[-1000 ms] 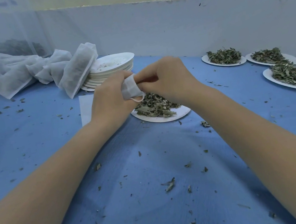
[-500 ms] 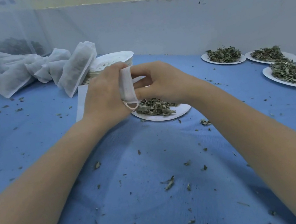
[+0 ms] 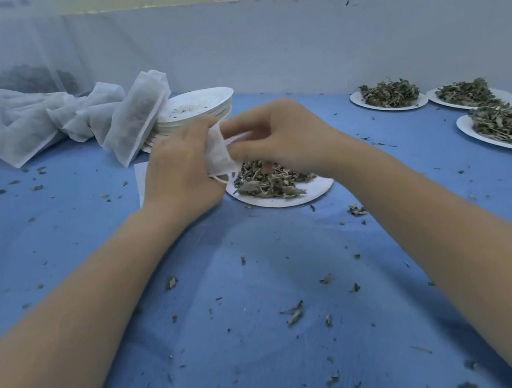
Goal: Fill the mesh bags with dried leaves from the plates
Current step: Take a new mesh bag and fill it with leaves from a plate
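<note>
You find no readable text, label, brand, number or sign on anything in your view here.

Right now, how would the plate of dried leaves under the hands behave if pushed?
The plate looks thin, so it probably slides easily on the blue cloth. The dried leaves lie loosely heaped; some would likely spill, like the scattered crumbs nearby.

I pinched a small white mesh bag (image 3: 217, 153), crumpled, its drawstring loop hanging, just above the near white plate (image 3: 285, 196) heaped with grey-green dried leaves (image 3: 268, 182); filled bags (image 3: 132, 121) lay far left.
</note>
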